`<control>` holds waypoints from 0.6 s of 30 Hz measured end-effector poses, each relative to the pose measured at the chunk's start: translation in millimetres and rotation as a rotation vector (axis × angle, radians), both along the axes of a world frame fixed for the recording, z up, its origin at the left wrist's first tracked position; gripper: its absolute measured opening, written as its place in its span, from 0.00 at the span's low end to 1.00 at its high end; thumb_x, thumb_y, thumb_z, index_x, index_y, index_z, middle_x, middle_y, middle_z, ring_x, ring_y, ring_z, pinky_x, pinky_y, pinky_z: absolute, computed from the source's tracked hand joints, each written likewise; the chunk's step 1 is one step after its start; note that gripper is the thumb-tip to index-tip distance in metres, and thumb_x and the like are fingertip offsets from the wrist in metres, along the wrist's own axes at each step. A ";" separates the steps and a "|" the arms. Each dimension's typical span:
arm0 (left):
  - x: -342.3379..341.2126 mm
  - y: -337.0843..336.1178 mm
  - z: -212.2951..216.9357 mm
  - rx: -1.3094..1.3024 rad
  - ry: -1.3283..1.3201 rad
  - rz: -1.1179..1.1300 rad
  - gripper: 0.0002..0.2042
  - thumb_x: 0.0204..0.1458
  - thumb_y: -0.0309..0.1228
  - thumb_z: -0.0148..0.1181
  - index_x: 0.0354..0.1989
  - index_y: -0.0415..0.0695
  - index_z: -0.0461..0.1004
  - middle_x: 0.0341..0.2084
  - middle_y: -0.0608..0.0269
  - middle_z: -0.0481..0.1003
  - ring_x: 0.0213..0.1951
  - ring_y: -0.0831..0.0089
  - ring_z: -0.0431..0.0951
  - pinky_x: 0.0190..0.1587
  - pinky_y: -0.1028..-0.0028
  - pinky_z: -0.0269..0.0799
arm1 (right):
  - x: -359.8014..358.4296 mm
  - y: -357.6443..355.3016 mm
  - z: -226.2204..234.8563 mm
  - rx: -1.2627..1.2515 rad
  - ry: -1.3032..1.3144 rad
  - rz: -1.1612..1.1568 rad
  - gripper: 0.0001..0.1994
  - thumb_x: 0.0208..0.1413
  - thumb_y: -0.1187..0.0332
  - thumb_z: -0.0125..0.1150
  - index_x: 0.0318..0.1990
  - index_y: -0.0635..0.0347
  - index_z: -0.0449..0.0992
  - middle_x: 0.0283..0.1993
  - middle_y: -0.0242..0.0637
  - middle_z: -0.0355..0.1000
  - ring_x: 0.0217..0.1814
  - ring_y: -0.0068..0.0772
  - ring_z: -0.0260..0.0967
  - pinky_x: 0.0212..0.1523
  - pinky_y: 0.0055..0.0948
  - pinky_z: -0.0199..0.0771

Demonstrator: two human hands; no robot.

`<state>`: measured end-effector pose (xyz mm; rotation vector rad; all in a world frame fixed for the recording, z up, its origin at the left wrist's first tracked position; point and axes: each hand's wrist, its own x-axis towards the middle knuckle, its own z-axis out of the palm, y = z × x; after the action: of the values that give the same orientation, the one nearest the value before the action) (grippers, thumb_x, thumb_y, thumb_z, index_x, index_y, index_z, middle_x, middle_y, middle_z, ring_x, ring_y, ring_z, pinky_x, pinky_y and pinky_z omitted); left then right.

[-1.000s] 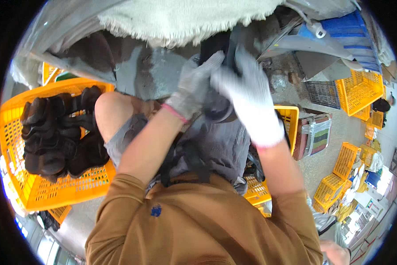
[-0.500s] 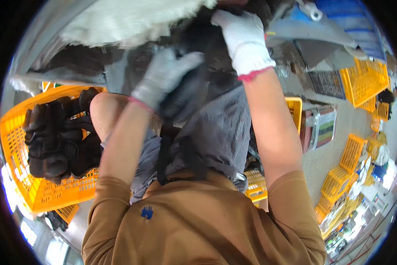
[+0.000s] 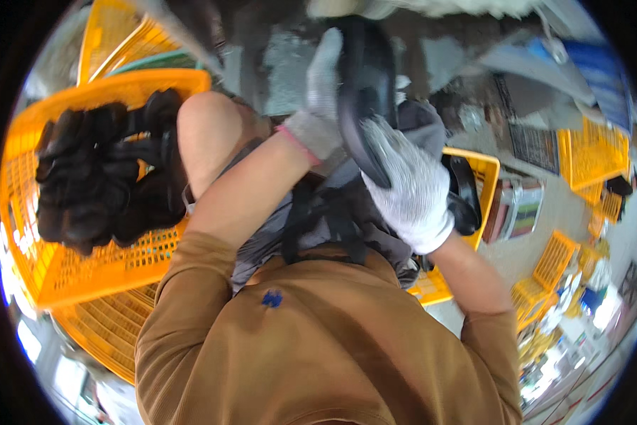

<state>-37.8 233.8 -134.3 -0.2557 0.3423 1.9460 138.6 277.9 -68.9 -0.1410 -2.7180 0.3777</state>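
Observation:
A black shoe [image 3: 367,85] is held upright lengthwise above my lap, its smooth dark side showing. My left hand [image 3: 323,92], in a white knit glove, is closed along the shoe's left side with the fingers pointing away from me. The gloved right hand [image 3: 407,180] grips the near end, its fingertips reaching toward the shoe's opening. On my left, black shoes [image 3: 106,177] lie heaped in an orange plastic crate [image 3: 109,273]. More glossy black shoes [image 3: 464,195] sit in a yellow crate [image 3: 490,170] beside my right hip.
White fluffy material [image 3: 432,7] hangs at the far edge, beside grey machine parts. Yellow crates [image 3: 593,152] stand on the floor to the right, near a blue ribbed object [image 3: 595,78]. More orange crates [image 3: 106,329] lie below the left one.
My view has turned, shifting the left crate rightward in the picture. Both hands have come nearer together on the shoe; my right hand moved from the far side down to its near end.

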 end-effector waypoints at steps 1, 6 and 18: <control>-3.8 -2.8 2.4 -0.081 0.083 0.057 0.37 0.61 0.65 0.59 0.57 0.37 0.76 0.44 0.46 0.83 0.41 0.53 0.85 0.47 0.54 0.86 | -5.5 -8.9 -10.6 -0.031 0.068 -0.078 0.27 0.55 0.65 0.71 0.65 0.52 0.80 0.59 0.45 0.82 0.52 0.46 0.84 0.52 0.38 0.85; -33.4 17.0 -9.5 -0.571 0.916 0.164 0.25 0.71 0.51 0.51 0.64 0.43 0.73 0.46 0.51 0.82 0.47 0.55 0.84 0.56 0.56 0.81 | -89.2 18.3 -24.3 -0.139 0.099 -0.397 0.15 0.61 0.57 0.69 0.49 0.54 0.84 0.39 0.42 0.84 0.35 0.46 0.83 0.34 0.39 0.82; -53.8 40.3 -15.1 -0.028 0.413 0.081 0.38 0.70 0.65 0.43 0.72 0.43 0.67 0.64 0.54 0.75 0.62 0.62 0.76 0.67 0.59 0.72 | -119.0 18.7 35.6 -0.872 -0.351 -0.216 0.42 0.47 0.59 0.80 0.71 0.65 0.70 0.72 0.57 0.69 0.76 0.55 0.66 0.75 0.42 0.67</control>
<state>-91.5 274.2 -149.4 0.1217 0.6367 2.0693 19.6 296.6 -33.3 -0.7852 -2.6055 1.5605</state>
